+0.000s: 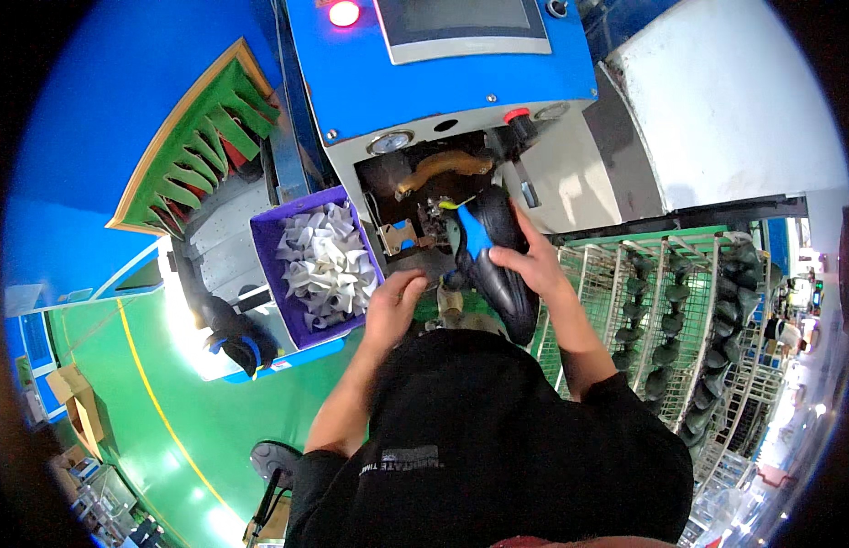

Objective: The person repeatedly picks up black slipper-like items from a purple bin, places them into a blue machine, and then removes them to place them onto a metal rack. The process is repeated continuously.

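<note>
A black shoe upper (pixel 504 265) with a bright blue lining is tilted in front of the machine's opening. My right hand (pixel 532 263) grips it from the right side, thumb over its edge. Its far end reaches the dark recess (pixel 388 187) of the blue and grey machine (pixel 424 100), where a curved brown pad (pixel 445 169) sits above metal parts. My left hand (pixel 394 306) hovers left of the shoe upper, beside a purple bin (pixel 297 340) of white curved pieces (pixel 324 265). Its thumb stands off loosely bent fingers, and nothing shows in it.
On the left, a wooden-edged board (pixel 192 137) carries green strips. A black shoe piece (pixel 233 333) with blue lining rests near the bin. To the right stands a wire rack (pixel 616 301) with rows of dark shoe parts. A red light (pixel 343 13) glows on the machine.
</note>
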A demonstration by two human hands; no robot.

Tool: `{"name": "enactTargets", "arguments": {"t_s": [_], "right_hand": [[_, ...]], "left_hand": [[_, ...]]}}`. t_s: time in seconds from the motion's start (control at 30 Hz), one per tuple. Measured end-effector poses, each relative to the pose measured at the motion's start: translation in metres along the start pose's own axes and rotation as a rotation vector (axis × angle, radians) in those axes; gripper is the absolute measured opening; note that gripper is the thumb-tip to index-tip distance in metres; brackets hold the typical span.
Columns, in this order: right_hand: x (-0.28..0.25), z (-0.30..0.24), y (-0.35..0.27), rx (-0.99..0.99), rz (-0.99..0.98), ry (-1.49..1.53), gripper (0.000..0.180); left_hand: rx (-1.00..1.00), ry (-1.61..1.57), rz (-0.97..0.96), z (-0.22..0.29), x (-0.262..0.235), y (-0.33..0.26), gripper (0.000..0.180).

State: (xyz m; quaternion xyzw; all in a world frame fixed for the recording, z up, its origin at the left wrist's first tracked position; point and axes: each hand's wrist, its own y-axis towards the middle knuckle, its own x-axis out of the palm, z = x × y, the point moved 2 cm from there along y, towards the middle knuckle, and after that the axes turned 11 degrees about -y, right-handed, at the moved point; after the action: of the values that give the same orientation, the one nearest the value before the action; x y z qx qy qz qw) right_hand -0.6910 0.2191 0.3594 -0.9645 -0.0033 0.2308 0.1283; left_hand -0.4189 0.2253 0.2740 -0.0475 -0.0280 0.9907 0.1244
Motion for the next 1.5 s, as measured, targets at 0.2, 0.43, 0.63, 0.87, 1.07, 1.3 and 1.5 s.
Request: {"name": "enactTargets", "arguments": {"t_s": [0.2,0.43,0.63,0.87,1.07,1.3,1.5], "right_hand": [[0.011,0.002,0.050,-0.005,0.140,-0.305,0.099],[0.069,-0.012,0.087,0.222,0.017,-1.116,0.098],[0.077,-0.022,0.101,0.236,0.037,-1.094,0.092],[0.090,0.017,0.083,-0.016,0.354,-1.120,0.097],[0.088,0.017,0.071,-0.190,0.613,-0.980,0.098],[0.075,0.089,-0.098,-0.405,0.481,-1.125,0.091],[0.049,0.013,-0.154,-0.221,-0.037,-0.656,0.079]], "left_hand": [[-0.462,0.181,-0.092,-0.033,-0.047,-0.031,0.042],[-0.409,0.184,-0.042,-0.058,-0.051,-0.031,0.039],[-0.314,0.143,-0.013,-0.042,-0.036,-0.011,0.039],[-0.369,0.180,-0.028,-0.047,-0.045,-0.010,0.040],[-0.381,0.132,-0.190,-0.052,-0.037,-0.001,0.044],[-0.907,-0.796,-0.463,-0.019,0.027,0.004,0.068],[-1.205,-0.825,-0.725,-0.076,0.068,-0.033,0.065]]}}
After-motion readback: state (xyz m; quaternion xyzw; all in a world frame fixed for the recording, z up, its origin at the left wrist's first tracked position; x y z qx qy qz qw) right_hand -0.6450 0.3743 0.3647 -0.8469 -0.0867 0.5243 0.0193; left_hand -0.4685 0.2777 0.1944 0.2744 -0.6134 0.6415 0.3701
